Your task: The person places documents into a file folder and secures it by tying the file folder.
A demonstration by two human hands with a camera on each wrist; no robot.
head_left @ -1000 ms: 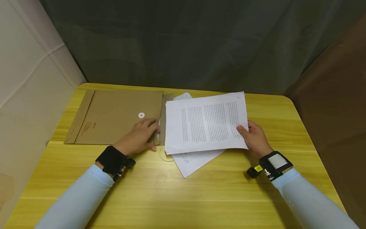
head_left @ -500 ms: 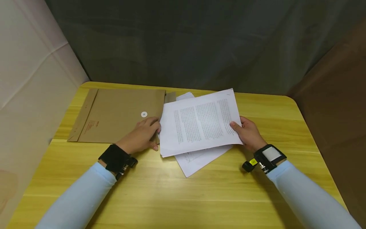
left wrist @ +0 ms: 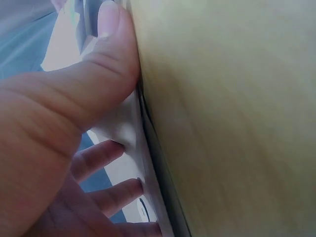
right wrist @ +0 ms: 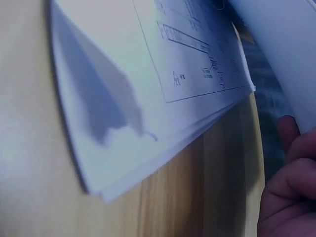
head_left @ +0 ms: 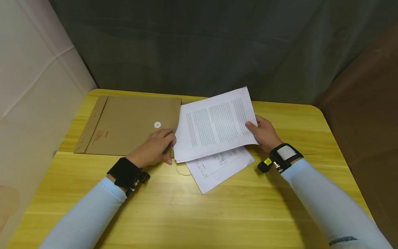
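Both my hands are at the middle of the yellow wooden table [head_left: 255, 207]. My left hand [head_left: 153, 148] lies on the right end of the brown envelope [head_left: 130, 124], fingers spread and nearly flat, pressing down beside the envelope's open edge; from the left wrist view my thumb [left wrist: 106, 59] pushes against a paper edge, though I cannot tell which sheet it is. My right hand [head_left: 264, 133] pinches the right edge of a sheaf of printed pages [head_left: 214, 124], thumb on top and fingers curled beneath, holding it tilted with its far right corner raised off the table. The sheaf's left edge reaches the envelope's mouth, just beside my left fingertips. Under it lies a second stack of white papers [head_left: 217, 167], flat on the table and skewed, its near corner pointing toward me; the right wrist view shows a printed form on its top sheet [right wrist: 192, 54]. On the envelope, a small white round fastener [head_left: 157, 125] sits just beyond my left hand. A thin string [head_left: 180, 171] loops on the table near the envelope's corner.
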